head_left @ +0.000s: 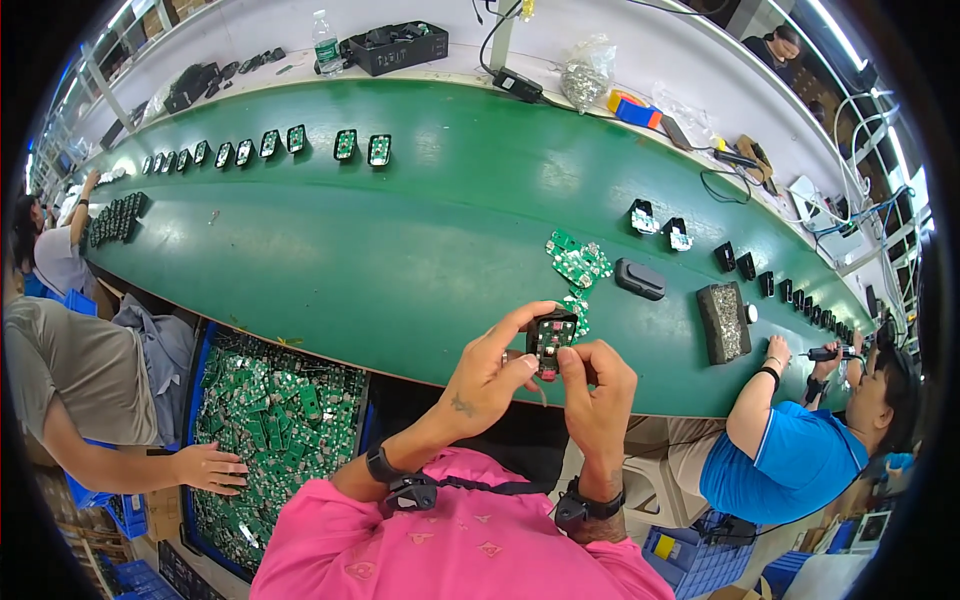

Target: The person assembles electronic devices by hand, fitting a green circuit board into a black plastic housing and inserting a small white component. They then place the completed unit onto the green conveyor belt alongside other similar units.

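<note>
Above the table's near edge, my left hand (472,382) is closed around a small black plastic housing (536,328). A green circuit board (556,334) sits in its open face, with a reddish part at the lower end. My right hand (603,385) has its fingers curled, thumb and forefinger pressed to the lower right of the housing; anything tiny between them is hidden. Just beyond my hands, a heap of loose green circuit boards (580,264) lies on the green table (440,235). Beside the heap rests a closed black oblong case (640,279).
A row of board-filled housings (345,146) runs along the far left. Two more housings (678,235) and a dark speckled block (724,323) are at right. At lower left, a co-worker's hand (212,468) touches boards in a bin. Another person works at right with a power screwdriver (822,354).
</note>
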A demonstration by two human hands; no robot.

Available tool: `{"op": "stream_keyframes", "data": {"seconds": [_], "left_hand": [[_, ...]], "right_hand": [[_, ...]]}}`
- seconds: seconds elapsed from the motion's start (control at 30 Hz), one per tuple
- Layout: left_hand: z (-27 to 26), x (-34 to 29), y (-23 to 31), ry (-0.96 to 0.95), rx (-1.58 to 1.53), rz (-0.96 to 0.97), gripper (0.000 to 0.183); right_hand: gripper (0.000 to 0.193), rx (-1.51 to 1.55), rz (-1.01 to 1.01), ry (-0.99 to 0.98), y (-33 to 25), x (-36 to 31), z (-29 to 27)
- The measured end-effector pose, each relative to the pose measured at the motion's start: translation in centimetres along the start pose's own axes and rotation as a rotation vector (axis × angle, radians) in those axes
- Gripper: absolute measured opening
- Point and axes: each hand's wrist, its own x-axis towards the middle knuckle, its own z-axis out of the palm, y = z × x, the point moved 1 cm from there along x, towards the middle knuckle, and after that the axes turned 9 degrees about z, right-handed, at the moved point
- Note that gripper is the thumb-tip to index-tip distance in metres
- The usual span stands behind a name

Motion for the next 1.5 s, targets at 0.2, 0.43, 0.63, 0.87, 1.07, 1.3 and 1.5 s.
{"op": "stream_keyframes", "data": {"seconds": [0.2,0.43,0.63,0.87,1.07,1.3,1.5], "left_hand": [[0.0,0.2,-0.1,0.049,0.277,-0.057,0.037],[0.7,0.6,-0.8,0.121,0.414,0.083,0.03],[0.0,0.6,-1.6,0.121,0.444,0.066,0.028],[0.0,0.8,-2.1,0.123,0.458,0.011,0.027],[0.4,0.6,-1.8,0.148,0.547,0.09,0.024],[0.5,0.4,-2.5,0.201,0.68,0.34,0.023],[0.2,1.3,-2.4,0.166,0.607,0.176,0.023]], "right_hand": [[0.021,-0.064,-0.073,-0.001,-0.4,-0.2,0.6],[0.02,-0.118,-0.119,0.062,0.4,-0.1,1.4],[0.021,-0.174,-0.068,0.055,0.4,-0.1,1.6],[0.028,-0.097,0.009,0.059,1.3,0.3,2.6],[0.038,0.106,0.079,-0.053,1.8,0.9,3.8],[0.041,0.182,0.011,-0.043,1.9,0.4,4.0],[0.041,0.19,0.097,-0.068,2.6,1.3,4.6]]}}
